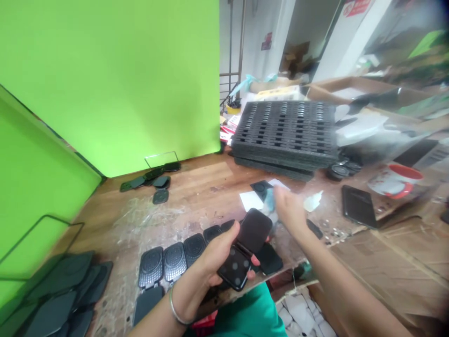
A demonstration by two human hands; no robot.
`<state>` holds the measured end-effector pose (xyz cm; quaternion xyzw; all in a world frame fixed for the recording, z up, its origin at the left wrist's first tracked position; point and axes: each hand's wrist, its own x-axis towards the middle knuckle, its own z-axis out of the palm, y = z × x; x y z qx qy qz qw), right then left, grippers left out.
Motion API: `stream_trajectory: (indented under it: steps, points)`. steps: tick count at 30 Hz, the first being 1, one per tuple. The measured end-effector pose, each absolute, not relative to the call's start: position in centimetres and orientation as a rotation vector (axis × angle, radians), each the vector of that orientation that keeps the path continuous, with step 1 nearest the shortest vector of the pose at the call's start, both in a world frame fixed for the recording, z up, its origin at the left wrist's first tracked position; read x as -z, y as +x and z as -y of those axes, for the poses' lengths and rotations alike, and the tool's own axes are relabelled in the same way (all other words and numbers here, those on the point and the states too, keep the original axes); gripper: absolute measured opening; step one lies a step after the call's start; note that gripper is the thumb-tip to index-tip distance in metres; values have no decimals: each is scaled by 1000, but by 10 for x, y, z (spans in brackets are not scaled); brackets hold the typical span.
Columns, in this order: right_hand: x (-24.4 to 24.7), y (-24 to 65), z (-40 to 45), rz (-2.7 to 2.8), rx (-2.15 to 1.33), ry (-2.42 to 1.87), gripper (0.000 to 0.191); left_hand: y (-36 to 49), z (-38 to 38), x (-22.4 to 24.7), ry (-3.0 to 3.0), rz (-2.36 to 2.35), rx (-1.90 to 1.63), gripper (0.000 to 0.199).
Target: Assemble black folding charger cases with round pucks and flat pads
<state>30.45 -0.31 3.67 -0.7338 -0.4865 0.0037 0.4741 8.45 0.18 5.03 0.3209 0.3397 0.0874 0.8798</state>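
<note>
My left hand (pixel 219 255), with a metal bangle on the wrist, grips a black hinged device (pixel 254 230) that is folded open. Its upper panel is plain and dark, and the lower panel shows several round spots. Just right of the device, my right hand (pixel 286 208) is closed on a pale blue cloth (pixel 270 201), somewhat blurred by motion. White paper (pixel 251 201) and a dark square card lie beyond the cloth. Several black hinged pieces with ribbed round pads (pixel 174 262) stand in a row left of my left hand.
Black foam trays (pixel 284 135) are stacked at the back. A red and white mug (pixel 396 180) and a dark phone-like slab (pixel 358 206) are at the right. Dark plates (pixel 56 299) pile up at the lower left, below green panels (pixel 140 79). Cardboard (pixel 396 267) covers the right front.
</note>
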Motion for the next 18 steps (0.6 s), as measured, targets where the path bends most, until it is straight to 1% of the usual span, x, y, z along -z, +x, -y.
stream_trajectory:
  steps: [2,4,6,7,9,11,14,16,18]
  points:
    - [-46,298,12,1089,21,-1767,55,83,-5,-46,632,-687,-176,66]
    - [-55,274,27,1238,32,-1626,46,84,-6,-42,623,-761,-236,67]
    - [-57,243,39,1584,68,-1460,39,88,-7,-38,635,-879,-345,59]
    - [-56,230,43,1697,157,-1411,36,90,-6,-37,651,-928,-405,53]
    - [-50,215,41,1783,311,-1449,35,93,-4,-38,710,-945,-467,44]
    - [-42,221,30,1747,326,-1548,39,95,-2,-43,815,-881,-418,45]
    - [-32,257,11,1649,59,-1645,55,95,1,-53,923,-834,-305,53]
    - [-29,283,3,1505,-41,-1718,58,93,0,-57,866,-824,-288,54]
    - [-32,297,4,1304,13,-1794,58,92,-2,-59,758,-783,-291,55]
